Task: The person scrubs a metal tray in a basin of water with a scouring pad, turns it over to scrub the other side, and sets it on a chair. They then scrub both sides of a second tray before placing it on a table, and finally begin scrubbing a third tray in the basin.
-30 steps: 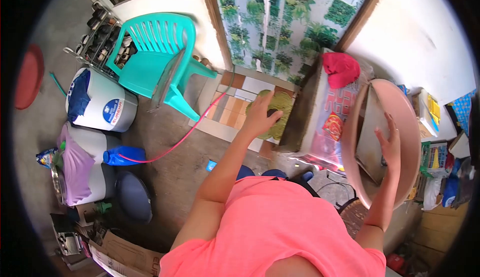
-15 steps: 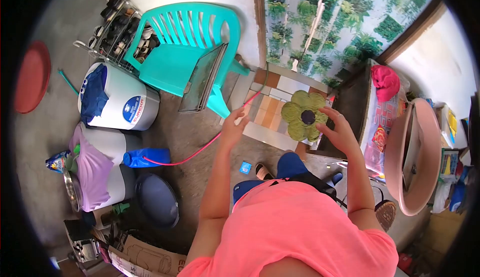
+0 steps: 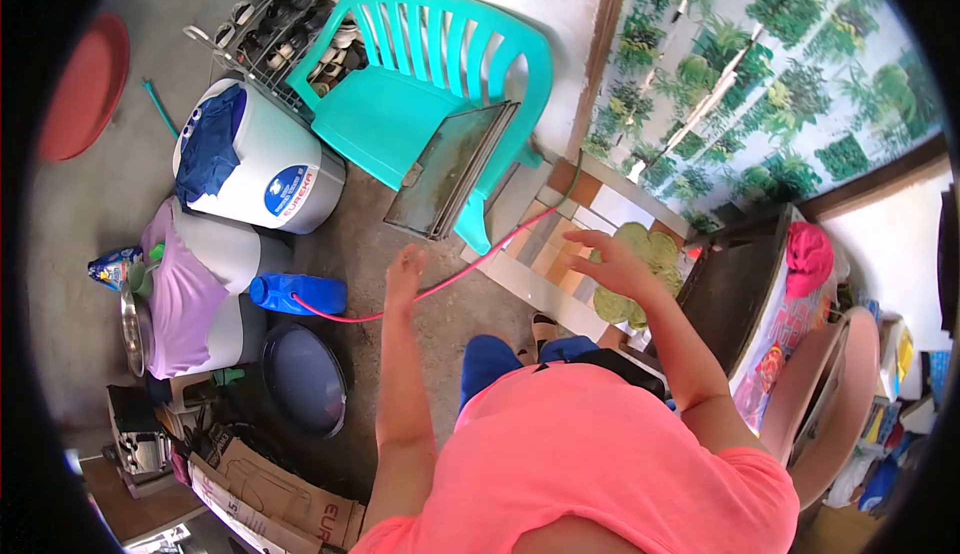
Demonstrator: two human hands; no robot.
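We see the turquoise plastic armchair (image 3: 380, 134) apparently propping thin rectangular panels (image 3: 447, 172) tilted against it. A flower-shaped green mat (image 3: 660, 252) lies on floor tiles (image 3: 540, 256), probably as a doormat; our right hand (image 3: 618, 270) spreads empty before it, our loose-fingered left hand (image 3: 404, 276), grasping nothing, near the panels.

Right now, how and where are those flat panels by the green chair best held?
Probably grip the flat panels by both long edges, near the end jutting past the seat of the green chair. Come from the camera's side: the panels look thin and rectangular, with no visible handle, and that end looks unobstructed.
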